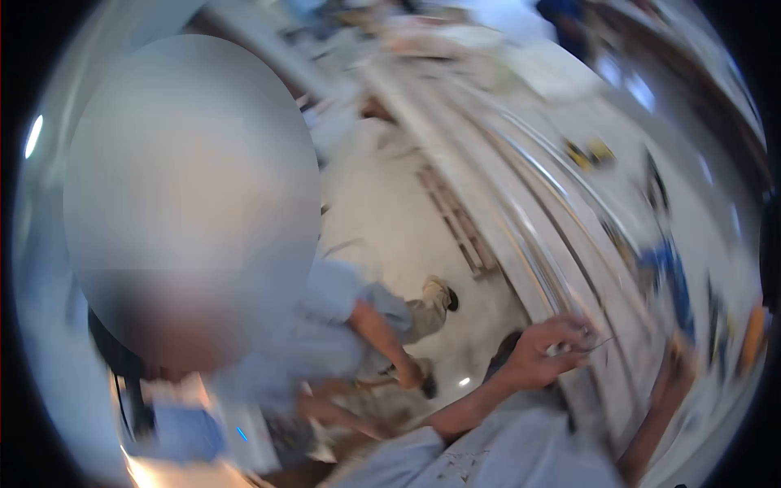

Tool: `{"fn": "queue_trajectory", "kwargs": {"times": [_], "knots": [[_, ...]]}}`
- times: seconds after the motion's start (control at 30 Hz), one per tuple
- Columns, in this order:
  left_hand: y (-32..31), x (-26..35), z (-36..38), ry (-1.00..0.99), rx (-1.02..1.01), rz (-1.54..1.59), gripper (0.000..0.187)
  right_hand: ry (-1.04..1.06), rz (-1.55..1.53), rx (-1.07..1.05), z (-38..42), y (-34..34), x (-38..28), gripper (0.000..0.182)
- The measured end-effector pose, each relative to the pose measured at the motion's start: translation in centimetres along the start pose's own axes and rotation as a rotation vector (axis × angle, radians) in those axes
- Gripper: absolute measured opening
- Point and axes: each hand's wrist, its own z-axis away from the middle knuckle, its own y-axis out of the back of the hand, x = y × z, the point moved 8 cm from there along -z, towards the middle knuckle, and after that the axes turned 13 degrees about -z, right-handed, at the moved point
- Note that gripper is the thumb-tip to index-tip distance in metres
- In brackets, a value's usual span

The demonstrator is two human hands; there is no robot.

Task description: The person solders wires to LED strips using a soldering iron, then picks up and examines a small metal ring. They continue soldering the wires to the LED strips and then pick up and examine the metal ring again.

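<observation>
My left hand [553, 350] is raised at the lower right of the view, its fingers pinched round a small pale object with a thin tip, too blurred to name. Long metal tubes [533, 244] lie on the workbench just beyond it. Farther right, my right hand [674, 370] is over the bench, smeared by motion, and what its fingers do is unclear. Near it on the bench is a blue tool [671, 281].
Close on the left stands a person in a light blue shirt [281, 350]. Yellow and black items [590, 153] and an orange object [752, 340] lie on the bench. A slatted brown piece [457, 221] is beside the bench's left edge.
</observation>
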Motion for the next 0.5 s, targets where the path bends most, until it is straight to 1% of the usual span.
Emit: {"fn": "queue_trajectory", "kwargs": {"times": [0.03, 0.07, 0.1, 0.13, 0.17, 0.2, 0.23, 0.27, 0.3, 0.33, 0.4, 0.43, 0.47, 0.5], "knots": [[-2.3, 7.1, -2.5, -0.275, -0.138, -0.09, 0.018, -0.119, -0.137, 0.037, -0.7, 0.8, 1.2, 0.019], [-4.9, 10.4, -2.1, -0.339, -0.271, -0.077, 0.025, -0.084, -0.219, 0.045, -0.8, 1.6, 2.0, 0.019], [-6.5, 12.6, -1.2, -0.451, -0.334, -0.016, 0.032, -0.005, -0.279, 0.031, -0.8, 3.7, 2.3, 0.02], [-6.9, 11.8, 0.3, -0.429, -0.322, 0.05, 0.033, 0.102, -0.324, 0.0, -0.8, 6.5, 2.9, 0.021], [-7.8, 9.7, 1.9, -0.412, -0.294, 0.087, 0.034, 0.123, -0.143, 0.035, 0.2, 10.2, -2.5, 0.021], [-8.3, 6.4, 2.6, -0.32, -0.277, 0.061, 0.032, 0.137, -0.56, 0.075, -0.3, 9.3, -4.5, 0.022], [-6.9, 2.9, 3.3, -0.204, -0.238, -0.083, 0.029, 0.085, -1.084, 0.061, -2.1, 5.3, -2.7, 0.023], [-5.2, -0.4, 3.3, -0.044, -0.099, -0.17, 0.026, 0.04, -1.041, 0.296, -1.3, 3.4, -4.2, 0.018], [-4.5, -3.0, 4.0, 0.136, 0.007, -0.216, 0.022, -0.028, -1.034, 0.234, -0.6, 2.0, -3.7, 0.019], [-5.2, -3.6, 4.7, 0.165, 0.009, -0.2, 0.022, -0.029, -1.003, 0.191, -0.3, 2.7, -4.3, 0.019], [-5.1, -4.3, 2.7, 0.139, 0.175, -0.385, 0.015, 0.011, -0.992, 0.203, 0.6, 3.4, -4.7, 0.019], [-6.2, -4.6, 3.0, 0.105, 0.154, -0.463, 0.017, 0.019, -1.012, 0.213, 1.8, 3.5, -4.1, 0.018], [-6.4, -5.3, 2.8, 0.098, 0.157, -0.474, 0.017, 0.021, -1.024, 0.208, 2.1, 3.0, -4.0, 0.018], [-6.9, -5.0, 2.7, 0.017, 0.152, -0.612, 0.017, 0.009, -0.94, 0.154, 2.5, 2.4, -4.2, 0.018]]}}
